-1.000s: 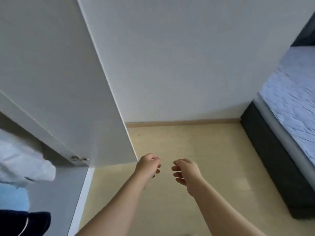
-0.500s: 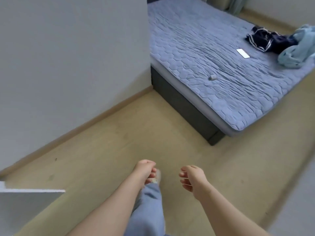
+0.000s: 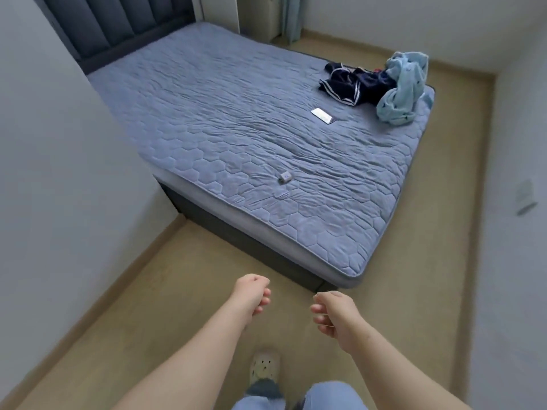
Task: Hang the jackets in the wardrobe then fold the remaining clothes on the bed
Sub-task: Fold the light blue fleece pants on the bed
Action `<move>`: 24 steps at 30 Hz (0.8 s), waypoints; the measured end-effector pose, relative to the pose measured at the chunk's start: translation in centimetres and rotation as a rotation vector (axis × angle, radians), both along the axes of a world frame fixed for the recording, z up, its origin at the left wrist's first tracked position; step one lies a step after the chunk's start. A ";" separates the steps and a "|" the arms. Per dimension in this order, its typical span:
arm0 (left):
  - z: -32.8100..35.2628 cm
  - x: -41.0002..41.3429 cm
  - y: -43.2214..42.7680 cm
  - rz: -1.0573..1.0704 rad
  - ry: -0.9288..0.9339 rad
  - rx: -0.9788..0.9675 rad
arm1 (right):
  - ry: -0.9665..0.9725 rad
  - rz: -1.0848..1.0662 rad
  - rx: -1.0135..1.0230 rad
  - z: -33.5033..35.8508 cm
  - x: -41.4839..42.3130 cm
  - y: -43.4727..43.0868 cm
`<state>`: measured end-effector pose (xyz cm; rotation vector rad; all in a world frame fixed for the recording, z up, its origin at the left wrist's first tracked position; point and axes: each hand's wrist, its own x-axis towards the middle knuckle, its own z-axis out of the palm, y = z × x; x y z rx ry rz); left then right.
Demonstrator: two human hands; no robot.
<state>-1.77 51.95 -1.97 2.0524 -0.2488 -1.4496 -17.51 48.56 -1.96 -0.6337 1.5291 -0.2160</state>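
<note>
- The navy garment [image 3: 352, 85] and light-blue garment [image 3: 404, 90] lie heaped together at the far right corner of the bed [image 3: 236, 128].
- Our left hand [image 3: 251, 294] and right hand [image 3: 334, 315] hang apart, loosely curled, empty as before.
- We now see the whole bed.

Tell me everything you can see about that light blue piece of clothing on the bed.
The light blue soft-cloth garment, dotted with small dark prints, lies crumpled and unfolded in a heap at the far right corner of the blue-grey quilted bed, reaching its edge. One part bunches up into a peak. Its left side lies against a dark navy garment with white stripes.
</note>
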 end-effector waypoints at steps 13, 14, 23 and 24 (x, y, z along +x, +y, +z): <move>-1.5 -11.1 -28.2 -0.063 0.017 -0.024 | -0.046 -0.073 0.016 -2.5 -9.7 -27.3; -1.8 -12.8 -30.8 -0.039 0.021 -0.020 | -0.046 -0.061 0.008 -2.4 -11.4 -30.1; -0.4 -25.3 -50.5 -0.033 0.086 -0.029 | 0.003 -0.072 -0.034 -1.0 -23.1 -50.1; -0.4 -25.9 -52.3 -0.031 0.089 -0.031 | 0.004 -0.072 -0.030 -1.0 -23.7 -51.7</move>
